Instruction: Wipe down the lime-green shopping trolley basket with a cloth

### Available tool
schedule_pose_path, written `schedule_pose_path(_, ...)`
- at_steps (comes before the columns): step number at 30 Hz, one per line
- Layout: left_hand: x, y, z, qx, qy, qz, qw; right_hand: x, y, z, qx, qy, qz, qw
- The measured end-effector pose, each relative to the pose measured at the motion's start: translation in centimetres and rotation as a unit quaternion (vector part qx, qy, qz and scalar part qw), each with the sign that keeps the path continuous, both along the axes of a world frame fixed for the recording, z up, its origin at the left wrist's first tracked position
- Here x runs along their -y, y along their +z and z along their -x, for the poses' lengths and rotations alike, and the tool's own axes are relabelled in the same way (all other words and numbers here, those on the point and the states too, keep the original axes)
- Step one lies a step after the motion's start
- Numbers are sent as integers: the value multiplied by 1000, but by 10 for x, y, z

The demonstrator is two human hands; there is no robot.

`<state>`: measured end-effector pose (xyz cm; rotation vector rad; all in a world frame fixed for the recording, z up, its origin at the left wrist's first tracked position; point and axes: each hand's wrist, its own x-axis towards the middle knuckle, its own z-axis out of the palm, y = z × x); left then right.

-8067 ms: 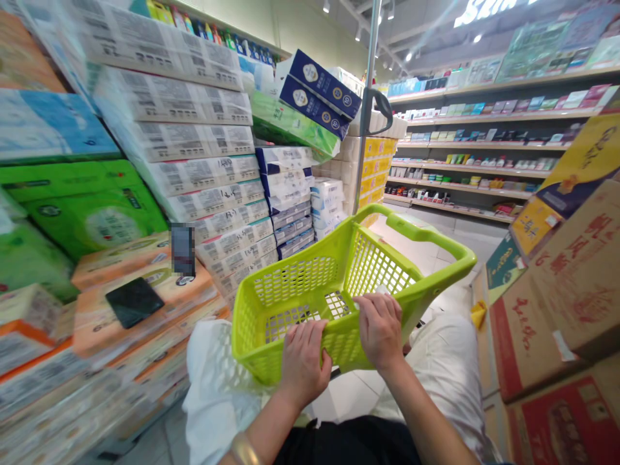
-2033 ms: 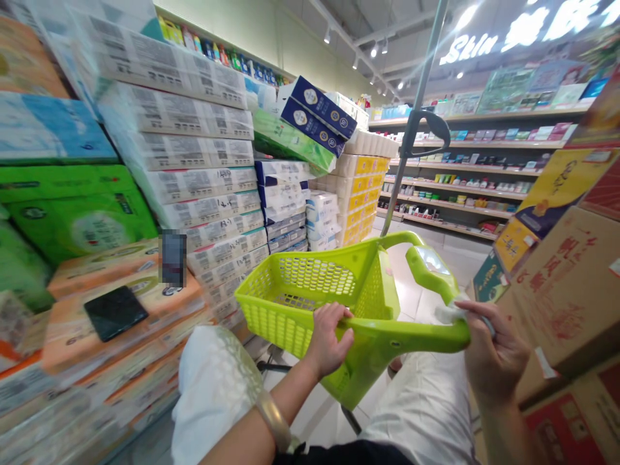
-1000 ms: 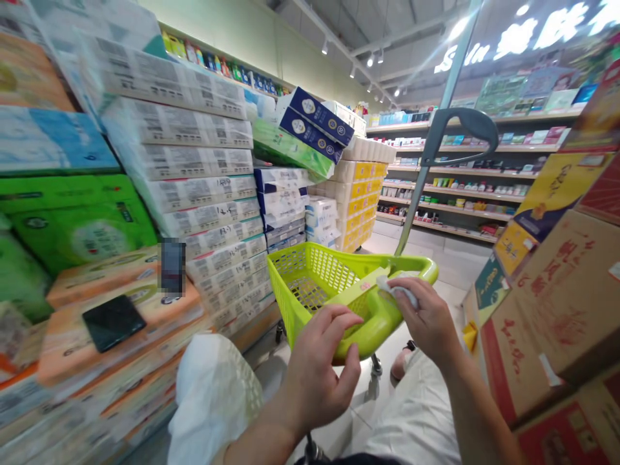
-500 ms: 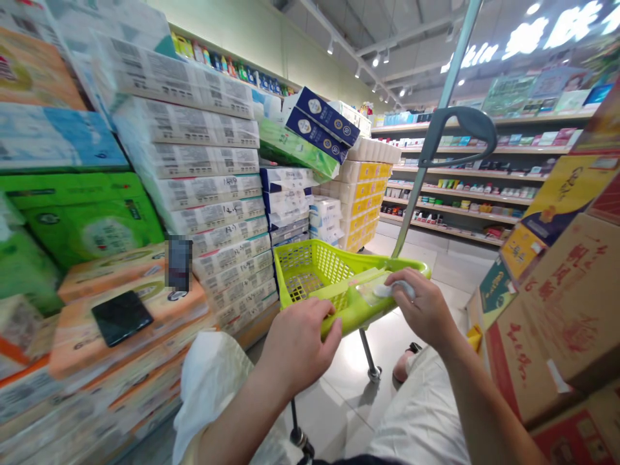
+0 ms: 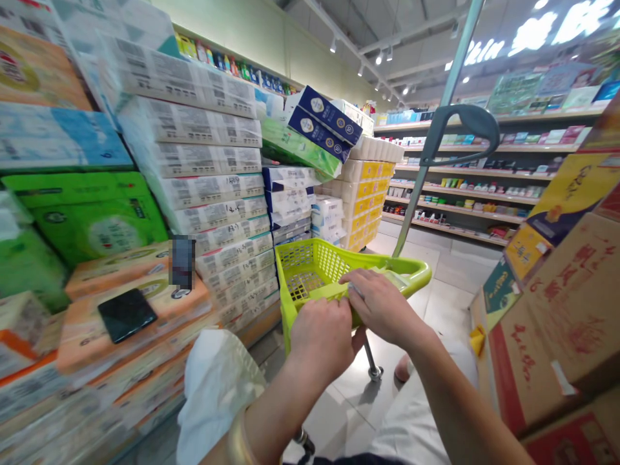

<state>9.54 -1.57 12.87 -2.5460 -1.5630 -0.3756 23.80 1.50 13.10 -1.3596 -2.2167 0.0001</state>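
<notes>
See a lime-green trolley basket (image 5: 287, 307) at the centre of the frame, just beyond the hands, with a handle bar (image 5: 417, 276) across the near side. Note the bar's long axis: slanting from lower left up toward the right of the frame, with one bare end out past the right hand (image 5: 385, 307). Judge the left hand (image 5: 322, 336) as nearer to the basket's left wall, clasping the bar's lower-left end; take the right as nearer to the bare end, laid over the middle with fingers pointing left, close against the left knuckles. Cannot tell whether clenched on anything underneath. Farther out, find a grey metal pole (image 5: 409, 219) leaning toward the upper right, a dark flat slab (image 5: 126, 315) on orange packs (image 5: 82, 342) at the left, and cardboard cartons (image 5: 571, 310) at the right.
</notes>
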Motion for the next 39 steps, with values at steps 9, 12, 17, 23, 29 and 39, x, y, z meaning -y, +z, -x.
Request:
schedule_pose_path(9, -4, 3, 16, -24, -51, -20, 998, -14, -3, -14, -16, -101, -3, 995)
schedule_pose_path(12, -3, 2, 21, -29, -47, -29, 998, -9, 1, 0, 2, -46, 5, 999)
schedule_pose_path(17, -4, 1, 29, -15, -30, -50, 998, -12, 6, -1, -20, -31, 29, 999)
schedule_pose_path(23, -15, 1, 37, -27, -52, -43, 997, -20, 10, 6, 37, -101, 31, 994)
schedule_pose_path(29, -26, 5, 50, -30, -8, -23, 999, -22, 14, 21, 30, -61, 52, 996)
schedule_pose_path(39, -53, 9, 55, -5, 44, 22, 999, -26, 11, 27, 62, -75, 19, 995)
